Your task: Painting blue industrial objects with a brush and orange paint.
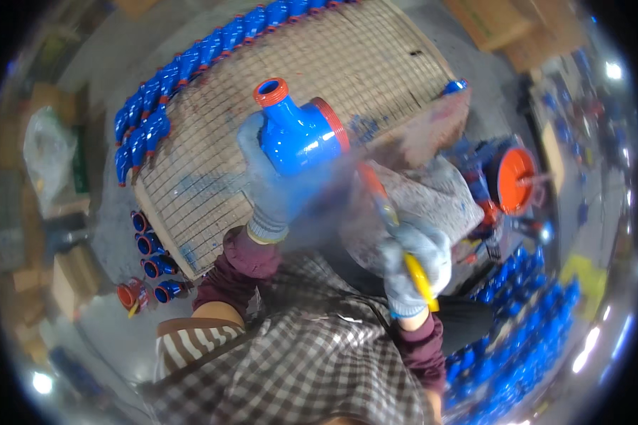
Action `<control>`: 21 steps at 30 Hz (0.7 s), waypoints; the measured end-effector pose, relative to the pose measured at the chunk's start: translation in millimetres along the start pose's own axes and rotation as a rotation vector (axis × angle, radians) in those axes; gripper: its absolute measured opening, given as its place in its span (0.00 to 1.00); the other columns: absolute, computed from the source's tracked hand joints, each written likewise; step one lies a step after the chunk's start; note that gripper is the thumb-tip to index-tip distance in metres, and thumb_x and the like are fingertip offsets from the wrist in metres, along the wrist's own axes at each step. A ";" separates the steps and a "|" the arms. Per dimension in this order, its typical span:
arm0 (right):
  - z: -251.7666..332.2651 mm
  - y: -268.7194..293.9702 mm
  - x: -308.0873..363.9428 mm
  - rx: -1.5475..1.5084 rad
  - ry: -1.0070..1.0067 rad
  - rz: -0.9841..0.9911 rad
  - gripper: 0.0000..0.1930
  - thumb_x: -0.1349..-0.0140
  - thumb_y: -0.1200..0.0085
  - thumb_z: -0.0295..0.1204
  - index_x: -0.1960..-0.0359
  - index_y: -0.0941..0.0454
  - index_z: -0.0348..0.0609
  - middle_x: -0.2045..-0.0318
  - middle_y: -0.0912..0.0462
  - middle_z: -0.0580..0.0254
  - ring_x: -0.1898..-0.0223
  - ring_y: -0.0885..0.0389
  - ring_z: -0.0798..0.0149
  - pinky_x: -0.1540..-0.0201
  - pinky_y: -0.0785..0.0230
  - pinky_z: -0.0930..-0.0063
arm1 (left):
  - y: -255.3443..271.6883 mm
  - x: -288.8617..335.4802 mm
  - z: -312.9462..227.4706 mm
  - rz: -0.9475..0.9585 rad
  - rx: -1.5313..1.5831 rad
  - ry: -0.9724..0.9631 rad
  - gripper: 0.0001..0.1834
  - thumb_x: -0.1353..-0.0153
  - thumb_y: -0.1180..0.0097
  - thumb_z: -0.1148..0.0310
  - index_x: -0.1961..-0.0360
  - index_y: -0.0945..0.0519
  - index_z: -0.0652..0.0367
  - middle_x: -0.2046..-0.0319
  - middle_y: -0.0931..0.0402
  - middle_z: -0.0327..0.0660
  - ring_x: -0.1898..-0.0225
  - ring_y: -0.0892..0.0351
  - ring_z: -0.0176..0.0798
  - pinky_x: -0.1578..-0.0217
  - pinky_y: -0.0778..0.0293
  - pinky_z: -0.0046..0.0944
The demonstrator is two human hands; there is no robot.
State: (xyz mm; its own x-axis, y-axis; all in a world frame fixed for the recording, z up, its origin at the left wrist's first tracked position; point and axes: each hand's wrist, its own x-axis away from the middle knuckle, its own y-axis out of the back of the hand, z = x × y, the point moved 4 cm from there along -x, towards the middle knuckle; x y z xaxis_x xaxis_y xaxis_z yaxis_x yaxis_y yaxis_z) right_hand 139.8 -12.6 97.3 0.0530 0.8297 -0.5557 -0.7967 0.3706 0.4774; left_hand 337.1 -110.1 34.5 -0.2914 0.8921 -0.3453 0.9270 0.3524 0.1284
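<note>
My left hand, in a grey work glove, is wrapped around a glossy blue valve body and holds it up over the mesh-topped table. The body has an orange-red threaded neck pointing up and left and a wider orange-red threaded rim on its right side. In my right hand, also gloved, is a paintbrush with a yellow handle. Its reddish tip points up and left, a short way from the valve body, and is blurred by motion. The underside of the valve body is smeared in the picture.
Blue valve bodies line the far and left edges of the mesh-topped table. An orange-red paint bucket stands at right beside a stained grey cloth. Many blue parts lie lower right. A red can is on the floor at left.
</note>
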 end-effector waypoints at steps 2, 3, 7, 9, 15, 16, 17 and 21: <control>-18.2 -1.3 9.5 -0.142 -0.198 -0.196 0.10 0.44 0.39 0.27 0.61 0.23 0.42 0.63 0.19 0.56 0.65 0.20 0.60 0.61 0.26 0.71 | 9.4 -10.1 35.6 -0.005 0.050 -0.023 0.50 0.65 0.26 0.66 0.40 0.40 0.62 0.53 0.33 0.44 0.57 0.27 0.38 0.56 0.25 0.39; -28.5 -0.8 14.5 -0.262 -0.329 -0.317 0.08 0.39 0.45 0.29 0.60 0.24 0.40 0.62 0.19 0.57 0.65 0.21 0.62 0.62 0.27 0.72 | 18.2 -16.1 58.9 -0.027 0.038 -0.023 0.50 0.65 0.26 0.66 0.40 0.40 0.62 0.53 0.33 0.44 0.57 0.27 0.38 0.56 0.25 0.39; -48.1 7.7 0.0 -1.082 -0.947 -0.798 0.15 0.31 0.55 0.43 0.58 0.26 0.43 0.65 0.24 0.66 0.74 0.29 0.75 0.73 0.33 0.85 | 79.7 -58.9 186.3 -0.044 -0.128 0.271 0.48 0.67 0.23 0.65 0.43 0.36 0.64 0.56 0.28 0.45 0.57 0.25 0.40 0.55 0.23 0.40; -69.9 36.1 12.9 -1.577 -1.097 -0.256 0.17 0.31 0.56 0.47 0.62 0.27 0.46 0.70 0.29 0.68 0.77 0.35 0.76 0.77 0.37 0.83 | 127.3 -85.8 251.1 -0.085 -0.363 0.386 0.48 0.68 0.23 0.64 0.44 0.34 0.64 0.55 0.27 0.46 0.56 0.24 0.40 0.56 0.23 0.39; -103.0 113.8 62.9 -1.539 -1.033 -0.509 0.15 0.30 0.55 0.42 0.69 0.28 0.46 0.76 0.32 0.71 0.78 0.39 0.75 0.71 0.42 0.85 | 200.9 -165.3 328.3 0.017 -1.011 0.492 0.43 0.63 0.27 0.56 0.44 0.30 0.60 0.48 0.27 0.51 0.46 0.27 0.55 0.44 0.31 0.47; -104.0 118.9 62.6 -1.526 -0.916 -0.710 0.14 0.30 0.53 0.42 0.64 0.25 0.44 0.76 0.32 0.70 0.77 0.38 0.75 0.72 0.41 0.85 | 201.3 -173.5 318.7 0.019 -1.213 0.579 0.41 0.61 0.29 0.55 0.44 0.29 0.60 0.48 0.27 0.51 0.43 0.28 0.55 0.43 0.32 0.47; -99.0 123.8 65.8 -1.492 -0.931 -0.806 0.14 0.31 0.52 0.41 0.60 0.24 0.43 0.76 0.32 0.71 0.78 0.39 0.76 0.75 0.41 0.86 | 203.1 -176.0 323.4 0.034 -1.213 0.566 0.41 0.61 0.29 0.55 0.44 0.29 0.60 0.48 0.27 0.51 0.43 0.28 0.55 0.43 0.32 0.47; -79.4 135.3 70.5 -1.621 -0.712 -0.681 0.16 0.32 0.50 0.44 0.62 0.23 0.42 0.78 0.35 0.73 0.80 0.43 0.77 0.78 0.43 0.88 | 179.9 -202.5 323.7 0.228 -1.373 0.380 0.33 0.50 0.38 0.50 0.44 0.28 0.51 0.48 0.25 0.52 0.46 0.27 0.58 0.44 0.32 0.53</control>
State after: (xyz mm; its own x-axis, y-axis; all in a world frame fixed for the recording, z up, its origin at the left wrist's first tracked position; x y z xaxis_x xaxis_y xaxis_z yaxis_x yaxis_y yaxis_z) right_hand -12.1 62.9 68.7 0.4254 0.8828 0.1995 -0.2327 0.3197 -0.9185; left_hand 639.3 -318.9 -173.5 -0.4171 0.9080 0.0398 0.0695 -0.0118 0.9975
